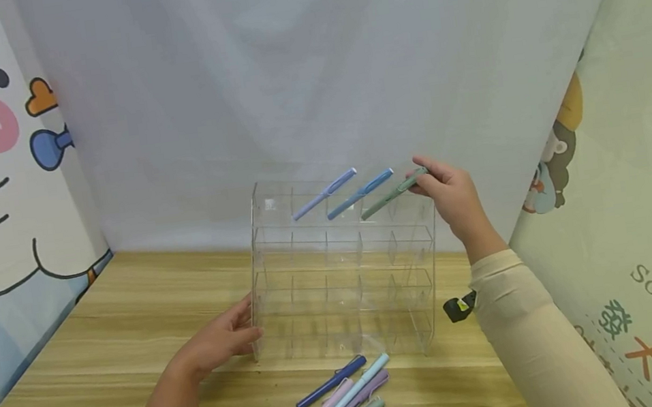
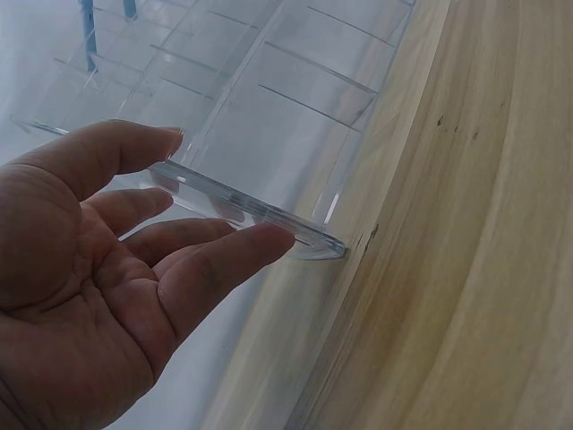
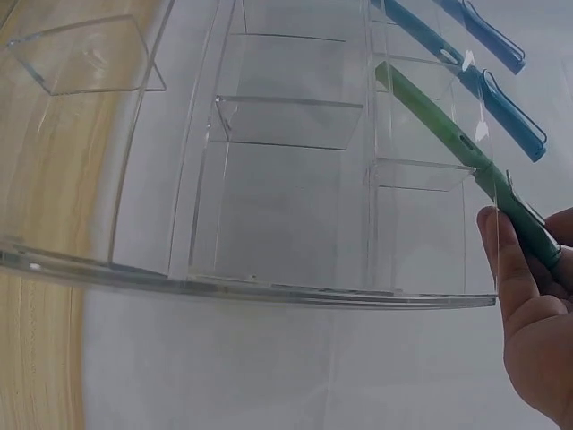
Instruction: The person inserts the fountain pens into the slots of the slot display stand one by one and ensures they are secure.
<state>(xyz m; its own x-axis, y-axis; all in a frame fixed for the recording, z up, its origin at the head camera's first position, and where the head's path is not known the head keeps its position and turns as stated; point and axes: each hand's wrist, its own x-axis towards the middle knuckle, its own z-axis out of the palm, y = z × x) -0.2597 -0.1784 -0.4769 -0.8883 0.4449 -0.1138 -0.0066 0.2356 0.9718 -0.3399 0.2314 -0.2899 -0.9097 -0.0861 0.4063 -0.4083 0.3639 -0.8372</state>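
Right hand (image 1: pixel 452 204) pinches a green pen (image 1: pixel 384 201) near the top right corner of the rack (image 1: pixel 343 281).
Left hand (image 1: pixel 217 345), fingers half-bent, grips its lower left edge.

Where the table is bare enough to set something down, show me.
Bare wood table lies between the left hand and the backdrop, and between the loose pens and the right sleeve. Crowded: just in front of the clear rack, where those pens lie bunched.
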